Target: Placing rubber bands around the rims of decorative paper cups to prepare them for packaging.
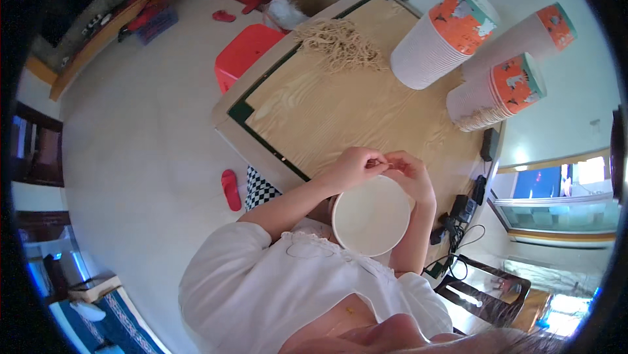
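A white paper bucket (371,215) is seen from above, its round mouth turned up toward the view, set between the forearms and in front of a white lace-trimmed top, at the near edge of a wood-grain table (314,112). Just beyond its rim, the left hand (356,166) and the right hand (413,172) are brought together, fingers curled and tips nearly meeting; how tightly they are closed, and whether a strand is pinched there, cannot be told. The bucket is judged light and fairly stiff, yet easily dented if its thin wall is squeezed; it would best be taken by the rolled rim or cradled around the side. On the table's far part a loose heap of tan cord (343,43) is spread; it is judged soft, light and prone to tangling, best lifted by a single free end. To its right, nested stacks of orange-printed paper buckets (445,37) are stood, with tan strands draped on the nearest one. The bucket's outer wall and base are hidden by its own mouth and the arms, the fingertips are too small to be made out clearly, and the rearmost stack is partly covered.
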Action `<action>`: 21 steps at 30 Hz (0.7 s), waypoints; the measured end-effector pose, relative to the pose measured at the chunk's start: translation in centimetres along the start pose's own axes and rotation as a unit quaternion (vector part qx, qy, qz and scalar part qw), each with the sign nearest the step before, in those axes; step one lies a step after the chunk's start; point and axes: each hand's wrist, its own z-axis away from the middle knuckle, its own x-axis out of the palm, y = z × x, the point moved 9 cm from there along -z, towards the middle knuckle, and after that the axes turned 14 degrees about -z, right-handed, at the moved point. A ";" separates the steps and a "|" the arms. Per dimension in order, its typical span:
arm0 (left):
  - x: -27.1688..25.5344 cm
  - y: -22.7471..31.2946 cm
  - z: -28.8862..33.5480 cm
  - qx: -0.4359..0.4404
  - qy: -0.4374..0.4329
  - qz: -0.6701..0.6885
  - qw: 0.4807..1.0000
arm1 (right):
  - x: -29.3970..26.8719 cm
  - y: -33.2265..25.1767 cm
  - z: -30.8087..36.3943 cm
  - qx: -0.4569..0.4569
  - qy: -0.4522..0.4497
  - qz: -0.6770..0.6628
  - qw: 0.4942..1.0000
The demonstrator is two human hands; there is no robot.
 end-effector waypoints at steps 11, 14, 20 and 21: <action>0.9 -1.2 -0.4 -0.057 -0.041 0.027 0.997 | -3.6 -1.0 3.2 -0.069 0.168 0.003 0.983; 0.6 -0.9 -0.4 -0.052 -0.037 0.006 0.998 | -2.5 -2.7 2.6 -0.122 0.166 -0.014 0.978; 0.8 -0.6 -0.5 -0.016 -0.014 0.023 1.000 | -2.1 0.4 1.9 -0.012 0.136 -0.020 0.990; 0.7 -0.6 -0.4 -0.015 -0.013 0.024 1.000 | -2.2 0.5 1.9 -0.013 0.136 -0.018 0.990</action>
